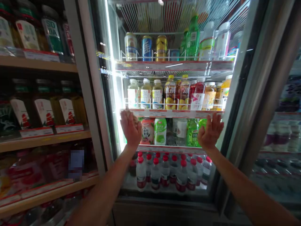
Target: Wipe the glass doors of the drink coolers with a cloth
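Observation:
Both my arms reach forward to a lit drinks fridge point(175, 114) with a glass front. My left hand point(131, 130) is raised palm forward, fingers up and little parted, before the left side of the lower middle shelf. A pale patch shows at its fingertips; I cannot make out whether it is a reflection. My right hand point(211, 130) is up with spread fingers near the right side of the same shelf, holding nothing. Between the hands stand a green-white bottle point(160, 131) and a pink-labelled bottle point(147, 131). Whether either palm touches the glass cannot be told.
Red-capped water bottles point(165, 169) fill the fridge floor. Higher shelves hold tea bottles point(170, 91) and cans point(146, 47). At left, a wooden shelf point(47, 138) carries more drinks. A metal door frame point(256, 103) runs up the right, with another stocked fridge beyond.

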`<state>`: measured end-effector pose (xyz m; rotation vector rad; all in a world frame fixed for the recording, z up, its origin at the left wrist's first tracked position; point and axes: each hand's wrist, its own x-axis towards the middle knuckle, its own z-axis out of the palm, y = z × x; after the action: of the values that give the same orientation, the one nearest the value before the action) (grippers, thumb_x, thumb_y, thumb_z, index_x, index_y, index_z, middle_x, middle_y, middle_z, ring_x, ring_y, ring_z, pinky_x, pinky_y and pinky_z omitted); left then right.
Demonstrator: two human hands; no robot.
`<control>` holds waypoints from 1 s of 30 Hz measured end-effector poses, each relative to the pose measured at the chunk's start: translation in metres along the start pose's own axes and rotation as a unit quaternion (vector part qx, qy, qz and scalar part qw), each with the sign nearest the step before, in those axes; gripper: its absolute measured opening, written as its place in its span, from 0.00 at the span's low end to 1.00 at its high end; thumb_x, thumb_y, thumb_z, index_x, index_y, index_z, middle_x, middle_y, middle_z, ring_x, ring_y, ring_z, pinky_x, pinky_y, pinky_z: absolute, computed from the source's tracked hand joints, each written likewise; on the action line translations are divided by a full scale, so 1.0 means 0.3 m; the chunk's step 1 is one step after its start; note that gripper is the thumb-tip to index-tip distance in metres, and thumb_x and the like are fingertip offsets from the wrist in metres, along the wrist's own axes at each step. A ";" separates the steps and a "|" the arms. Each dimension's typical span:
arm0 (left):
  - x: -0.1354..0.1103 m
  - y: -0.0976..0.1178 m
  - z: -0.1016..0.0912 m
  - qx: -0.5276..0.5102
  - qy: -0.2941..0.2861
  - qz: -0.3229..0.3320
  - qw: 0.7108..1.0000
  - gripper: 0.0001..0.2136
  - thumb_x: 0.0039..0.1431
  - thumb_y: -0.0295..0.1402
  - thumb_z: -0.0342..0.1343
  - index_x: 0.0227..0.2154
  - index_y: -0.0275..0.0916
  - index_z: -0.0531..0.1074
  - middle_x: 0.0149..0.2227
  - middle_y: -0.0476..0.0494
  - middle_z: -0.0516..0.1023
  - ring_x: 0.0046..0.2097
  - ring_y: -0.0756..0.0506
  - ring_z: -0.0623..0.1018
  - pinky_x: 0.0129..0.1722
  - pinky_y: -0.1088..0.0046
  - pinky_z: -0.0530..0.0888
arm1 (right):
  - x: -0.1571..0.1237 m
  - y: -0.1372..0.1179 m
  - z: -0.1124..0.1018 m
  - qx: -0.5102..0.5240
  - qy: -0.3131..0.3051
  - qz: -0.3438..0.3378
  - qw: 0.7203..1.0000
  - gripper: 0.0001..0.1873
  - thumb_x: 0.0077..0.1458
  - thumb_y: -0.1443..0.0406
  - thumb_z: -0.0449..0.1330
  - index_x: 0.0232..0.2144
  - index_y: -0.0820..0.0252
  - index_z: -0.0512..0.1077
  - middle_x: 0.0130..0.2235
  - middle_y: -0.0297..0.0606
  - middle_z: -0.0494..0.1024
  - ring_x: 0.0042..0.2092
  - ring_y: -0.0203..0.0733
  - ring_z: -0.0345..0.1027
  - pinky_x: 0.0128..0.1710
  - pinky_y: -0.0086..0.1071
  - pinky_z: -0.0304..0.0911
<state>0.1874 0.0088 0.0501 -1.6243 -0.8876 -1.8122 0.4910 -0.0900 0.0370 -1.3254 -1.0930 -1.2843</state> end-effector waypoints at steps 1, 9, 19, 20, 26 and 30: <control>-0.006 0.040 0.013 -0.014 -0.019 0.038 0.999 0.25 0.59 0.34 0.47 0.58 0.34 0.55 0.64 0.31 0.50 0.66 0.40 0.46 0.61 0.56 0.52 | 0.000 0.000 0.000 0.000 -0.004 0.004 1.000 0.30 0.55 0.64 0.45 0.60 0.66 0.53 0.62 0.53 0.55 0.65 0.53 0.40 0.60 0.55 0.41; -0.017 0.064 0.007 -0.037 -0.105 0.190 0.975 0.24 0.59 0.34 0.47 0.59 0.39 0.55 0.62 0.36 0.56 0.66 0.43 0.49 0.63 0.59 0.47 | 0.001 0.006 -0.005 -0.010 -0.017 0.005 1.000 0.30 0.56 0.63 0.45 0.60 0.65 0.53 0.62 0.52 0.55 0.66 0.51 0.39 0.61 0.54 0.41; -0.100 0.164 0.025 -0.051 -0.147 0.320 0.934 0.23 0.60 0.32 0.46 0.59 0.41 0.55 0.63 0.41 0.55 0.65 0.45 0.49 0.63 0.61 0.49 | -0.010 0.037 0.001 -0.002 -0.017 -0.016 1.000 0.31 0.55 0.62 0.47 0.61 0.65 0.52 0.63 0.53 0.53 0.66 0.52 0.39 0.60 0.55 0.41; -0.105 0.148 0.017 -0.048 -0.156 0.337 0.927 0.23 0.60 0.32 0.46 0.58 0.42 0.56 0.63 0.42 0.56 0.65 0.45 0.50 0.63 0.61 0.49 | -0.010 0.040 -0.002 -0.002 -0.021 -0.019 1.000 0.31 0.55 0.62 0.47 0.60 0.65 0.53 0.63 0.53 0.53 0.65 0.52 0.39 0.60 0.55 0.41; -0.021 -0.116 -0.048 0.029 -0.031 0.016 0.999 0.25 0.59 0.35 0.47 0.59 0.35 0.55 0.64 0.31 0.48 0.66 0.41 0.47 0.62 0.55 0.51 | -0.009 0.028 0.000 0.015 -0.013 -0.015 1.000 0.31 0.55 0.64 0.47 0.60 0.66 0.52 0.63 0.54 0.52 0.65 0.54 0.39 0.60 0.57 0.39; -0.084 -0.039 -0.032 -0.005 -0.067 0.102 0.993 0.25 0.59 0.33 0.46 0.60 0.38 0.53 0.64 0.35 0.50 0.66 0.42 0.45 0.62 0.57 0.53 | -0.009 0.019 0.003 0.014 -0.014 0.006 1.000 0.32 0.53 0.64 0.47 0.60 0.65 0.52 0.63 0.53 0.52 0.65 0.54 0.39 0.60 0.58 0.39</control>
<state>0.1755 0.0078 0.0231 -1.7898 -0.7383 -1.5869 0.4967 -0.0898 0.0341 -1.3297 -1.1170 -1.2419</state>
